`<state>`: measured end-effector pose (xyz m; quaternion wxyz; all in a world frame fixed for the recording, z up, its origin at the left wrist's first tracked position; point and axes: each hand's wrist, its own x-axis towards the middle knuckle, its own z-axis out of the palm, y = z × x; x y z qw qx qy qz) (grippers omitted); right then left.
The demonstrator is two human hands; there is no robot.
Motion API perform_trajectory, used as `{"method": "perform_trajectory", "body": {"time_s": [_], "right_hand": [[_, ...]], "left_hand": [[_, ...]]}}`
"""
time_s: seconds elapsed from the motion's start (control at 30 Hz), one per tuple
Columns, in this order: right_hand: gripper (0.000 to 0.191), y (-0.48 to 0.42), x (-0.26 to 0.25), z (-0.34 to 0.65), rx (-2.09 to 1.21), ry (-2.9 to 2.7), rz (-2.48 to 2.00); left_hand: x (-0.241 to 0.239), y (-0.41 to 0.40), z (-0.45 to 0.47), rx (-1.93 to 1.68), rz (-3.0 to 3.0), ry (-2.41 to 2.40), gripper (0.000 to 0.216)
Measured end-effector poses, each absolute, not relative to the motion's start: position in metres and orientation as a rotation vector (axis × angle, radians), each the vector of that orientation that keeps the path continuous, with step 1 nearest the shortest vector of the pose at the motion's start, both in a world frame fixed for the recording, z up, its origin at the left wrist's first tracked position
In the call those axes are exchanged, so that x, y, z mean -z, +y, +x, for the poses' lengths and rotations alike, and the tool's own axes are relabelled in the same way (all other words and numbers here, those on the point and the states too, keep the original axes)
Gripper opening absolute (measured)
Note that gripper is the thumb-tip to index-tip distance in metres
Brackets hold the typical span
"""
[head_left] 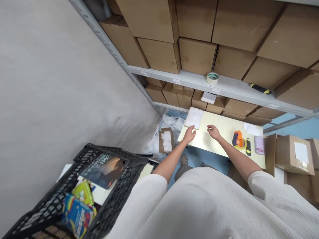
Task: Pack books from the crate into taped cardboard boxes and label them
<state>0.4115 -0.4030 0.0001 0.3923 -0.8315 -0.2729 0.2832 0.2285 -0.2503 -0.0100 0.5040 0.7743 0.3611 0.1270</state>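
Observation:
A pale table (223,122) stands in front of me under the shelf. My left hand (190,134) is at its left end, by the lower edge of a white paper pad (194,118). Its fingers are loosely bent, with the thumb apart, and nothing shows in them. To the right of the pad, my right hand (213,131) hovers above the tabletop, fingers slightly curled and holding nothing visible. Farther right lie an orange tape dispenser (239,139) with yellow tape and a black and yellow box cutter (248,147).
Cardboard boxes (196,54) fill the shelves ahead; a tape roll (212,78) and another cutter (260,89) lie on the ledge. At lower left is a black crate (117,199) of colourful packets. A small open carton (161,141) stands left of the table; more boxes (294,154) are at right.

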Motion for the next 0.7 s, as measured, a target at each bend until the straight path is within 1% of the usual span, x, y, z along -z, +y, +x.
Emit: {"method": "perform_trajectory", "body": {"time_s": [0.17, 0.33, 0.5, 0.7], "right_hand": [[0.029, -0.427, -0.003, 0.410, -0.781, -0.853, -2.069], [0.026, -0.420, -0.007, 0.381, -0.841, -1.028, -1.998], [0.024, -0.390, -0.012, 0.319, -0.934, -1.269, -1.811], [0.025, -0.361, -0.021, 0.208, -1.085, -1.551, -1.603]], "left_hand": [[0.005, -0.308, 0.212, -0.381, 1.840, 0.973, 0.048], [-0.003, -0.341, 0.172, -0.480, 1.783, 1.090, 0.047], [-0.012, -0.353, 0.106, -0.661, 1.691, 1.230, 0.045], [-0.022, -0.378, 0.002, -0.839, 1.589, 1.431, 0.046]]}}
